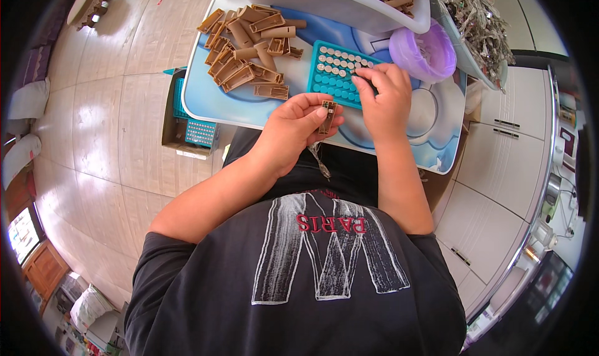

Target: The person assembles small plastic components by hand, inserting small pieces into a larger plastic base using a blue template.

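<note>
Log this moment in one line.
left hand: holds brown casing; right hand: at teal tray with silver discs; tray's left: loose casings; tray's right: purple bowl

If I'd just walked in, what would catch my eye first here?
Probably the bright teal tray on the table, partly filled with pale discs, with the right hand at its right side. Left of it lies a jumbled heap of brown casings; the left hand holds a similar piece. A purple bowl stands out beyond the right hand.
</note>
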`<state>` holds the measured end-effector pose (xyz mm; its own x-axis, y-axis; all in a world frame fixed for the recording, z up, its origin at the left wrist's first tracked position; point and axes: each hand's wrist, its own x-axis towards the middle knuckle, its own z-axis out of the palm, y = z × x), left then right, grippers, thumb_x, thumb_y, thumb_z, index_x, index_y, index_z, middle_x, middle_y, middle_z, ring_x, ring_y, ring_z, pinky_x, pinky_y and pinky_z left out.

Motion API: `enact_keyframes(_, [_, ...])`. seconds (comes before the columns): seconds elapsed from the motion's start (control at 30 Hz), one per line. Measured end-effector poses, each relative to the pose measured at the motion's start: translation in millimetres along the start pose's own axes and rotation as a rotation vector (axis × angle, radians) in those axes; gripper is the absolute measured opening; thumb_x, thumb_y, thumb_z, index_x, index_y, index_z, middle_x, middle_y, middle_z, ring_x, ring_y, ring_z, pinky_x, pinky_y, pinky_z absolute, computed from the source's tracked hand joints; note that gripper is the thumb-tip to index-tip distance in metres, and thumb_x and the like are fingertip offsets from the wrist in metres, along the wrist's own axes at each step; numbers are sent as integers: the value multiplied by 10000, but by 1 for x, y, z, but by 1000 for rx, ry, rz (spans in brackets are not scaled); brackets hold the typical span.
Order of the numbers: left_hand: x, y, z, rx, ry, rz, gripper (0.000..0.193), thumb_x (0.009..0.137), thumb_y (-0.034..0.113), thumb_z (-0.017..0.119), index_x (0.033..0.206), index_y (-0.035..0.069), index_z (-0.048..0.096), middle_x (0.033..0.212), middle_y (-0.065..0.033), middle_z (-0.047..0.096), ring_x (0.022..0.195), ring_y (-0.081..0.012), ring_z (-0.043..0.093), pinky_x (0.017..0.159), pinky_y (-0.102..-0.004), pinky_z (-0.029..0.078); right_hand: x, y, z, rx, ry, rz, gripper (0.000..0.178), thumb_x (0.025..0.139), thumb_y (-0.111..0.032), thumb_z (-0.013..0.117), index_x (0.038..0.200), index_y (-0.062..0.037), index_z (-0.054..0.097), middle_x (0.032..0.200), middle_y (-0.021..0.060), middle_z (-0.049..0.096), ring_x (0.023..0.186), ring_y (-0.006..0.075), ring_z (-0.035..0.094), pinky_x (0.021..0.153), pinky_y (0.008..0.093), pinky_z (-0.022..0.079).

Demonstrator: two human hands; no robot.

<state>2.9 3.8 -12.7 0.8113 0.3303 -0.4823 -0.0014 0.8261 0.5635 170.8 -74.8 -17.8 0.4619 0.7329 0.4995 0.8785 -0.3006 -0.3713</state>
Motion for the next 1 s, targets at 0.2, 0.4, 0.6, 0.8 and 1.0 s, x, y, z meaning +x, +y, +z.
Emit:
enact_keyframes(0.2, [0, -1, -1, -7, 4, 3, 241, 962, 100, 443, 1178, -1, 473, 1109, -130, 591, 999, -214, 605, 899, -351, 499, -1, 1, -3, -9, -11, -25, 128, 665, -129, 724, 787, -103, 693, 809, 19, 579, 824, 234, 534, 722, 360, 423])
enact_keyframes(0.4, [0, 2, 1, -7, 8, -9, 242, 966, 98, 427, 1180, -7, 472, 1107, -135, 590, 1001, -218, 606, 900, -352, 499, -5, -4, -2, -98, -1, -113, 126, 660, -144, 727, 768, -136, 660, 815, 0, 566, 835, 219, 533, 737, 357, 407])
enact_keyframes(0.6, [1, 2, 1, -27, 8, -13, 245, 967, 98, 426, 1181, -10, 477, 1099, -138, 595, 1000, -224, 608, 899, -358, 499, -11, -6, -6, -44, 26, -159, 135, 668, -138, 726, 767, -116, 637, 802, 10, 584, 819, 219, 551, 723, 352, 410])
enact_keyframes(0.8, [2, 0, -1, -42, 1, -15, 220, 959, 76, 434, 1156, -14, 469, 1043, -103, 594, 957, -185, 611, 882, -335, 502, -20, -36, -12, 259, 49, -127, 152, 660, -52, 731, 766, -52, 622, 772, 52, 600, 729, 248, 569, 632, 350, 448])
enact_keyframes(1.0, [2, 0, -1, -53, -16, 3, 207, 956, 79, 446, 1137, -12, 490, 1023, -80, 593, 906, -156, 609, 868, -327, 508, -27, -42, -7, 301, 26, -136, 149, 661, -26, 726, 765, -46, 621, 773, 62, 597, 726, 249, 563, 619, 348, 458])
